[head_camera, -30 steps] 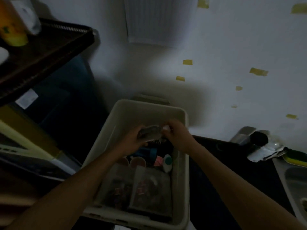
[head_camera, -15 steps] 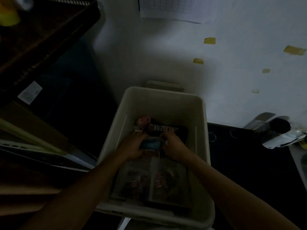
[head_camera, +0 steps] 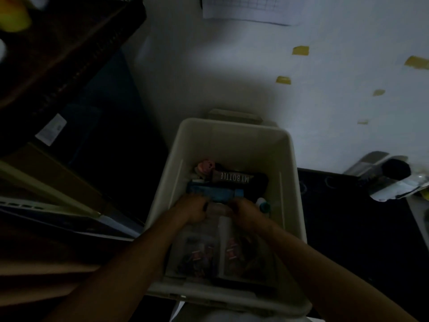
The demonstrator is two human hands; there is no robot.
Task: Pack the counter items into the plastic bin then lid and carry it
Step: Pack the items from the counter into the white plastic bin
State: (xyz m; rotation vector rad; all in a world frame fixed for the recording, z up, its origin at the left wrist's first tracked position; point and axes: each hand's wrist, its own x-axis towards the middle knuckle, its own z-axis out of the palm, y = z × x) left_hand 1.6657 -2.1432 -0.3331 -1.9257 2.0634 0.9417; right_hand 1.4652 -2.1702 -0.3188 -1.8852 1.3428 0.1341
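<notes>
White wall [head_camera: 232,66] behind; gridded paper sheet [head_camera: 248,8] at top edge. Yellow tape pieces [head_camera: 300,50] scattered across wall, right side. Dark rack [head_camera: 69,43] upper left, blurred yellow object [head_camera: 14,19] on it. White label [head_camera: 51,130] below rack. Black counter [head_camera: 348,217] at right, faint ring marks.

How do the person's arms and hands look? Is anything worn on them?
The left arm and the right arm are bare as far as the frame shows, with no sleeves. The left hand and the right hand wear no gloves. No watch or bracelet shows at the wrists; the picture is too dark to tell about rings.
</notes>
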